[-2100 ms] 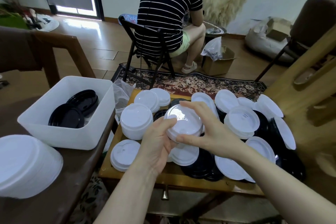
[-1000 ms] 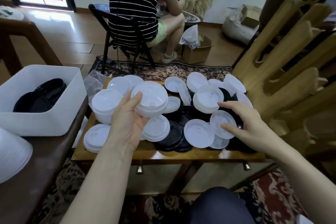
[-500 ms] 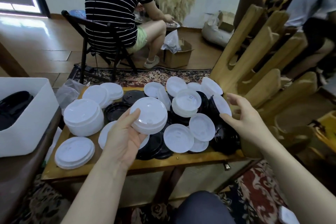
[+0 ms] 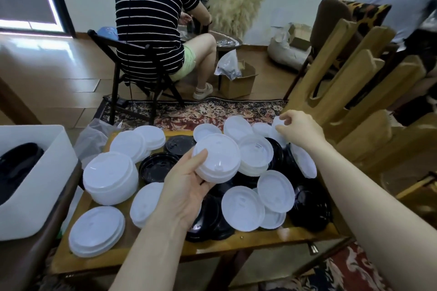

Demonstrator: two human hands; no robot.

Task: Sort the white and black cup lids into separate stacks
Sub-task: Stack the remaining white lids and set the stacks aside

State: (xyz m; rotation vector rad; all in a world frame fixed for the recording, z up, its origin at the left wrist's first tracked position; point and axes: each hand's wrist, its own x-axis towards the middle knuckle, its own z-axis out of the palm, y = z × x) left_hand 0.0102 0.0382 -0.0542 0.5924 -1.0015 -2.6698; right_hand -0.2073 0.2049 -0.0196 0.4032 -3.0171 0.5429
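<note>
My left hand (image 4: 183, 192) grips a small stack of white lids (image 4: 218, 157) above the middle of the low wooden table (image 4: 132, 256). At the table's far right edge my right hand (image 4: 301, 129) pinches a single white lid (image 4: 279, 123). Loose white lids (image 4: 242, 211) and black lids (image 4: 157, 168) lie mixed over the table. A tall white lid stack (image 4: 110, 181) stands at the left, with a flatter white stack (image 4: 97, 230) in front of it.
A white bin (image 4: 45, 186) holding black lids (image 4: 16, 168) sits on a darker table at the left. Slatted wooden furniture (image 4: 354, 92) rises close on the right. A person in a striped shirt (image 4: 151, 14) sits on a chair beyond the patterned rug (image 4: 201, 111).
My right hand left the lids at the table's front right, rose to the far right edge and took hold of a white lid. My left hand kept its white stack. The camera turned right.
</note>
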